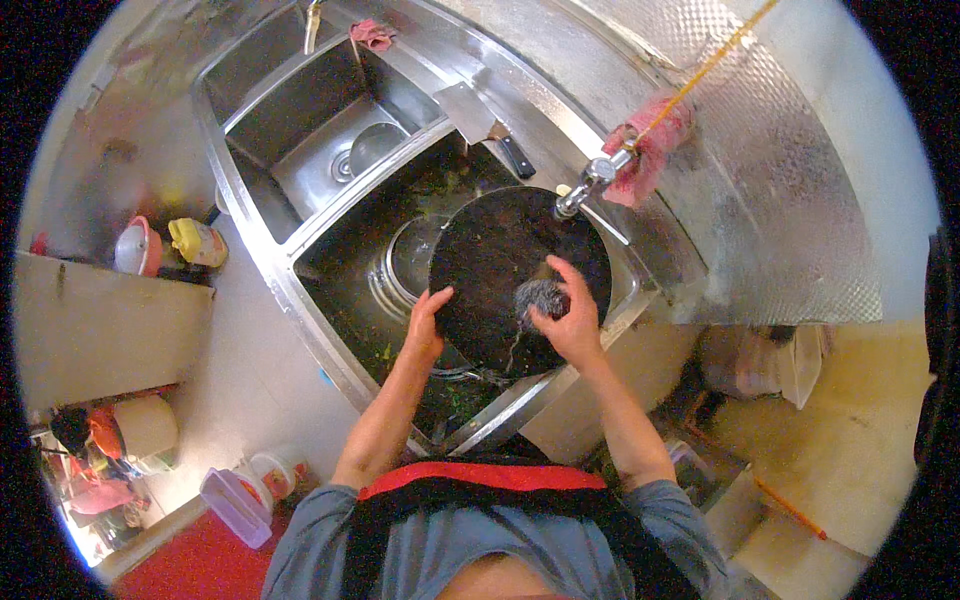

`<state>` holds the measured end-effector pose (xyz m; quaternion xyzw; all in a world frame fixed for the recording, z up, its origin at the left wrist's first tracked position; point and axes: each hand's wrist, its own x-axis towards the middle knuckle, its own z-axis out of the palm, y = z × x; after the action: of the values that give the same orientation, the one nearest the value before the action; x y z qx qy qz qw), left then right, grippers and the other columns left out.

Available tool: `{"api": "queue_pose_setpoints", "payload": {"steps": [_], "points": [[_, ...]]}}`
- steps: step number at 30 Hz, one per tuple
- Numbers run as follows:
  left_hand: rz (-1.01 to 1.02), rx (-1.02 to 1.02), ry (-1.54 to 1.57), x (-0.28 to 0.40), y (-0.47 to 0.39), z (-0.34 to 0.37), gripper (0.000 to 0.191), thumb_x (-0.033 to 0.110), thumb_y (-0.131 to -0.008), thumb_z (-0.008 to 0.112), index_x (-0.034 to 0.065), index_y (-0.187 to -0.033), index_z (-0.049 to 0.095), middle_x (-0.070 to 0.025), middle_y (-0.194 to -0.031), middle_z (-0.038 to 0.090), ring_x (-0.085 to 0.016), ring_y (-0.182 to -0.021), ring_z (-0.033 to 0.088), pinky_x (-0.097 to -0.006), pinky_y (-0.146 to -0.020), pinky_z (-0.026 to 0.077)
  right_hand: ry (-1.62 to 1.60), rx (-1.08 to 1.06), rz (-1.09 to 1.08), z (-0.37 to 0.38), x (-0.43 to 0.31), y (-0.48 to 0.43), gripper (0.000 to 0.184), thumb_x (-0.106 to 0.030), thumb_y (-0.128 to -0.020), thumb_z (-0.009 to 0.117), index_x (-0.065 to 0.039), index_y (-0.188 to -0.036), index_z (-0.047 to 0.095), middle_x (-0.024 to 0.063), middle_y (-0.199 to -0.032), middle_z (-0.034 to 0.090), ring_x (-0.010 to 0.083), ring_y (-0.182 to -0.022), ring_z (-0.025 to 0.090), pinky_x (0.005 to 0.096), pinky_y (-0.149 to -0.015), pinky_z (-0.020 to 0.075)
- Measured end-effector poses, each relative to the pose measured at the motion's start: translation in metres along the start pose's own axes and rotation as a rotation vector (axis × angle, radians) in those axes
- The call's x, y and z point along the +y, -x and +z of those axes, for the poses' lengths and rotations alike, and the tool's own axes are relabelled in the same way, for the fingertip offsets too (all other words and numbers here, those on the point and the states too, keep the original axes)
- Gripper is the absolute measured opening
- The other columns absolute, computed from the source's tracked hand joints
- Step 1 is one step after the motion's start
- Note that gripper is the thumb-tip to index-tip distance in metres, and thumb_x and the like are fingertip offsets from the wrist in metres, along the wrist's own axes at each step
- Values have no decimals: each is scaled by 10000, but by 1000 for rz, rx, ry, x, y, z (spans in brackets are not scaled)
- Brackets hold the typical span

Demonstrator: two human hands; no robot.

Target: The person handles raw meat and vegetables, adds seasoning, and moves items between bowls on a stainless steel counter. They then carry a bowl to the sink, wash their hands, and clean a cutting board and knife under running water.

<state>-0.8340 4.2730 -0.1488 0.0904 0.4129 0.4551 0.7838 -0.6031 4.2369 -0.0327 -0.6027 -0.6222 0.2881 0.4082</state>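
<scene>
A large round dark pan or wok (487,262) lies tilted over the near basin of a stainless steel sink. My left hand (429,319) grips its left rim, thumb raised over the edge. In my right hand (574,315) is a steel wool scourer (541,298), held over the pan's dark surface. A thin stream of water runs down near the pan's lower edge. Under the pan, at its left, metal bowls or plates (409,255) lie in murky water with green scraps. The chrome faucet (589,187) reaches over the pan's upper right rim.
A cleaver (466,112) and a black-handled knife (514,154) lie on the sink's back ledge. Pink cloth (649,150) wraps the faucet pipe; another pink cloth (371,34) lies farther back. The second basin (315,169) holds a round metal item. A yellow container (199,242) stands at left.
</scene>
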Motion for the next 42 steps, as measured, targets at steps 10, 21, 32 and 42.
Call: {"api": "queue_pose_setpoints", "payload": {"steps": [10, 21, 32, 42], "points": [[39, 68, 48, -5, 18, 14, 425, 36, -727, 690, 30, -1106, 498, -109, -976, 617, -262, -884, 617, -415, -779, 521, -1297, -597, 242, 56, -58, -111, 335, -74, -694, 530, -7, -1021, 498, 312, -1222, 502, 442, -1098, 553, 502, -881, 512], [-37, 47, 56, -2, 19, 14, 408, 41, -732, 674, 20, -1100, 502, -108, -966, 611, -254, -856, 615, -407, -761, 528, 171, -47, 81, 24, -14, -109, 502, -270, -710, 771, -58, -1103, 543, 125, -930, 634, 268, -855, 616, 347, -790, 493], [-3, 133, 7, -1, 20, 15, 443, 108, -753, 716, -10, -1117, 493, -112, -1000, 607, -237, -879, 604, -387, -785, 509, 631, -116, -442, 83, 24, 28, 354, -173, -762, 652, -64, -1093, 589, 198, -1144, 528, 382, -1038, 528, 439, -873, 469], [35, 27, -89, -4, 11, 19, 456, 101, -751, 676, -2, -1149, 477, -127, -959, 623, -253, -828, 634, -391, -724, 545, 682, 283, -332, 124, 42, -101, 215, -235, -809, 611, -48, -817, 506, 183, -858, 534, 359, -749, 543, 469, -668, 468]]}}
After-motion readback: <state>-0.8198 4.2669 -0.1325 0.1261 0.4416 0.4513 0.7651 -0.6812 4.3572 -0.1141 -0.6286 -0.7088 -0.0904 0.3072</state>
